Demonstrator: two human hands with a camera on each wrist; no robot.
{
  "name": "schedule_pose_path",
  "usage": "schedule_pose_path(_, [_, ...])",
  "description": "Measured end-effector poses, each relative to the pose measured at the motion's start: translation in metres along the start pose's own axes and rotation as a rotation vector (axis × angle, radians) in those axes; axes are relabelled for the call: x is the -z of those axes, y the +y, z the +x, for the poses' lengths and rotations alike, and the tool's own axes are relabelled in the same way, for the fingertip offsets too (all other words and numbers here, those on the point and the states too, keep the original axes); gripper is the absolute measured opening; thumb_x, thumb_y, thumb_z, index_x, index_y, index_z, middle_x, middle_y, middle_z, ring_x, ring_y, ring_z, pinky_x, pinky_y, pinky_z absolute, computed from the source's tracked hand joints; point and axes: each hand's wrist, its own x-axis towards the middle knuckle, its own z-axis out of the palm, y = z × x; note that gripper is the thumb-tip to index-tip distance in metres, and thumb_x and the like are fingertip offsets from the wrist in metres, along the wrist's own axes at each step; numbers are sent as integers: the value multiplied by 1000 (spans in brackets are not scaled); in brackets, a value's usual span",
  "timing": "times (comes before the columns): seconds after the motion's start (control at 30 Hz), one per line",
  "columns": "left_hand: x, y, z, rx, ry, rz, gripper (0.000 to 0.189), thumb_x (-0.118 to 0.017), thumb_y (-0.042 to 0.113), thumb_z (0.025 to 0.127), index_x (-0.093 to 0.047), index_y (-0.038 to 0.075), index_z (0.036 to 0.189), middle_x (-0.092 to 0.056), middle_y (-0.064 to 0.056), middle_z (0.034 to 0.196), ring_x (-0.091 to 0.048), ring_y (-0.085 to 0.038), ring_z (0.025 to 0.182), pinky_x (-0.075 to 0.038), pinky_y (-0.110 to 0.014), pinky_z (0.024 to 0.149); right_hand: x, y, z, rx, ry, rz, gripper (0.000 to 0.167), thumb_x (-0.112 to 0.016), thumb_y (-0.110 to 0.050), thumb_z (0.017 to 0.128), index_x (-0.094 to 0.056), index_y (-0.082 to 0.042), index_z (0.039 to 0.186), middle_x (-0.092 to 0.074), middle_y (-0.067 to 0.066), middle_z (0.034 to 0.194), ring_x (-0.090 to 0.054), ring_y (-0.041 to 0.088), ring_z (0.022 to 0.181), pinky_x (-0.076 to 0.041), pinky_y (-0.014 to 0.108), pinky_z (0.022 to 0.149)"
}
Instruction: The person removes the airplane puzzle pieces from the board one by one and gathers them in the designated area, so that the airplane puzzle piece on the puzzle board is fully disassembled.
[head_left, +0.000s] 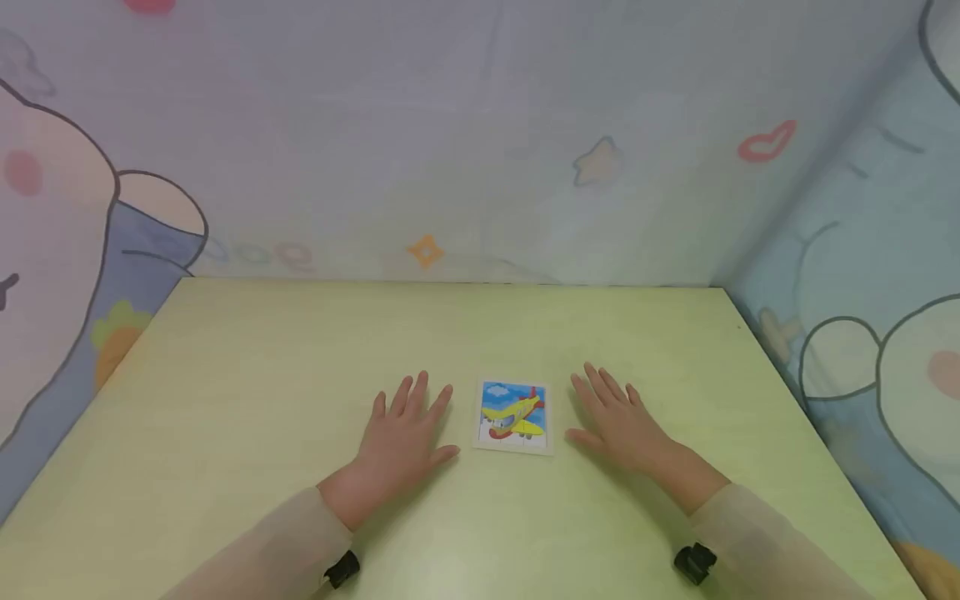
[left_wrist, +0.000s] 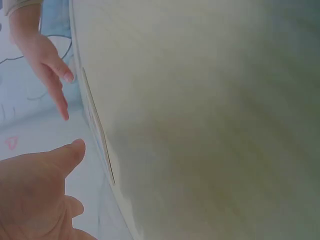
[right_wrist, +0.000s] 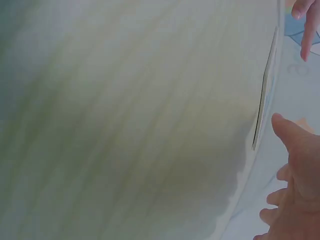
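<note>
A small square picture board lies flat on the table, showing a yellow and red airplane against blue sky inside a white border. To its left is my left hand, fingers spread and straight, palm down. My right hand is on the other side, fingers extended, thumb toward the board. Both hands hold nothing and stay apart from the board. Seen edge-on in the left wrist view, the board is a thin strip beyond the left thumb. The right wrist view also shows the board's edge near the right thumb.
The pale yellow-green table reaches back to a cloth backdrop printed with cartoon shapes. A printed side panel stands along the right edge. Dark wrist devices are strapped at both sleeves.
</note>
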Motion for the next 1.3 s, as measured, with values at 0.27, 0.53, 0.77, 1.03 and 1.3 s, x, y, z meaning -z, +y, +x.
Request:
schedule_pose_path(0.27, [-5,18,15,-83,-100,30,73,-55,55,86,-35,18,145,-26,-19,148,-25,-38,135,-26,-58,101,-2,-6,13,53,-23,51,71,-59,-40,89,-33,0,143,-26,21,148,-26,38,134,-23,59,102])
schedule_pose_path(0.53, [-2,47,37,-201,-207,128,69,-52,55,88,-31,25,147,-25,-14,150,-28,-33,135,-32,-51,100,-3,-12,33,104,-82,165,54,-61,-25,91,-46,2,135,-46,22,132,-45,39,119,-38,50,96])
schedule_pose_path(0.77, [5,67,52,-211,-298,179,67,-49,54,90,-23,33,148,-24,-12,151,-33,-35,132,-37,-45,98,-5,-18,49,146,-106,102,49,-62,-15,90,-47,0,135,-50,17,118,-51,32,103,-44,43,85])
schedule_pose_path(1.03, [6,63,55,-230,-339,145,61,-47,52,92,-27,35,147,-25,-12,151,-29,-38,133,-31,-48,102,3,-24,54,65,-215,123,58,-64,-21,89,-42,-2,139,-47,17,117,-51,31,101,-45,42,83])
schedule_pose_path(1.3, [6,62,57,-248,-303,117,58,-50,48,92,-33,31,145,-31,-13,147,-32,-31,133,-32,-47,102,4,-26,58,30,-236,119,56,-66,-24,87,-47,-2,135,-49,13,110,-53,25,92,-46,39,77])
